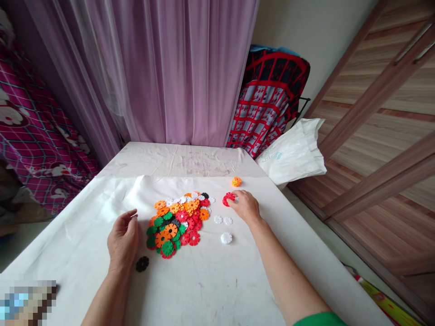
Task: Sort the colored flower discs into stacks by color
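Observation:
Between the thumb and fingers of my right hand (pixel 245 206) are red notched plastic discs (pixel 229 199), at the table's right side; how many is hard to tell. My left hand (pixel 123 237) rests loosely curled left of the pile, thumb and index finger a little apart, with nothing seen in it. A mixed pile of flower-shaped notched discs (pixel 181 217), in orange, green, red, white and black, lies between my hands. Just beyond the red discs sits a stack of orange discs (pixel 237 181). Nearer me are two single white discs (pixel 218 219) and a white disc stack (pixel 226 237).
A lone black disc (pixel 142 263) lies by my left wrist. White cloth covers the table (pixel 190 290). Past its right edge stand a white bag (pixel 294 151) and a chair draped in red patterned cloth (pixel 263 102). Purple curtains (pixel 183 72) hang behind; a wooden wardrobe (pixel 380 136) is on the right.

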`<state>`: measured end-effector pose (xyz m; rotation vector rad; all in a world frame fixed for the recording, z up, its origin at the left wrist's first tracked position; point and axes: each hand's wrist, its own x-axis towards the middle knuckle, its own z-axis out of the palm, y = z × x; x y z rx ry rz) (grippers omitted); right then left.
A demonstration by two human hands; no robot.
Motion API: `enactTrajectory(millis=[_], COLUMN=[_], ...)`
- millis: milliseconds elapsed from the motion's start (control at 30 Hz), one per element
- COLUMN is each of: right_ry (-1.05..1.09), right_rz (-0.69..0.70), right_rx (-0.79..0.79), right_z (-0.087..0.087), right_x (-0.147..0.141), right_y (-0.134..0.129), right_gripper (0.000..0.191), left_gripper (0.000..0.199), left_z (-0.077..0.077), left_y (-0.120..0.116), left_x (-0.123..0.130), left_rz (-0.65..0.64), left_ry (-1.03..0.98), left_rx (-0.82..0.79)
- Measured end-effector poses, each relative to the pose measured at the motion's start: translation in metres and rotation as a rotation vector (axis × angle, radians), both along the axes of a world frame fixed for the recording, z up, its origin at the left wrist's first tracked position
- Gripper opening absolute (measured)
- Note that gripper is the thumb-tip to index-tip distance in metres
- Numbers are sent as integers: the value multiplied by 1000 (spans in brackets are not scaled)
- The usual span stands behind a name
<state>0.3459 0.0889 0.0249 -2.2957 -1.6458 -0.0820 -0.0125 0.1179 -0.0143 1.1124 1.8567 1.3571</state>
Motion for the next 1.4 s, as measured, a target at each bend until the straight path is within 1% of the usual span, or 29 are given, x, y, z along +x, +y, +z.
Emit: enactTrajectory(millis=[233,300,367,467,533,667,767,833,867,967,1000,1100,1200,1267,1333,1400], right_ry=[-22,-9,24,138,264,523,606,576,543,413,373,286,251,315,489,676], right_rz=[3,2,9,22,26,56,93,92,92,123,136,155,167,147,132,175], right_rx=[-48,-24,36,118,113,68,119,124,97,-44,-87,-154,-136,-80,1,72], right_z=[-6,-5,-5,-7,-11,-27,-39,-43,-42,-34,-30,-22,-23,-30,-37,-41], right_x=[-5,-5,-4,-4,-6,-15,-17,-14,-12,-7,-7,-9,-10,-9,-6,-5], right_y=[3,2,-2,-16,-32,-64,-75,-74,-71,-62,-59,-53,-52,-55,-62,-72], right_gripper=[23,26,27,20,18,20,24,24,26,34,34,23,17,17,18,21], left_gripper=[42,43,44,44,43,41,40,40,40,40,40,40,40,40,40,39], left_z=[-1,-1,-1,1,3,4,6,8,9,10,9,8,6,5,5,4], left_y=[-1,-1,-1,-1,-2,-3,-3,-4,-4,-4,-3,-2,-1,-1,-1,-2], left_x=[0,0,0,1,2,3,4,4,5,5,5,5,4,3,2,2], left_rz=[2,-1,-3,-13,-13,-21,-26,-22,-19,-12,-11,-14,-15,-21,-23,-22], left_ry=[-3,7,15,22,27,38,53,55,54,48,46,46,62,74,84,91], left_rx=[6,1,6,3,-3,27,24,16,9,-13,-17,-11,-8,-1,2,-7])
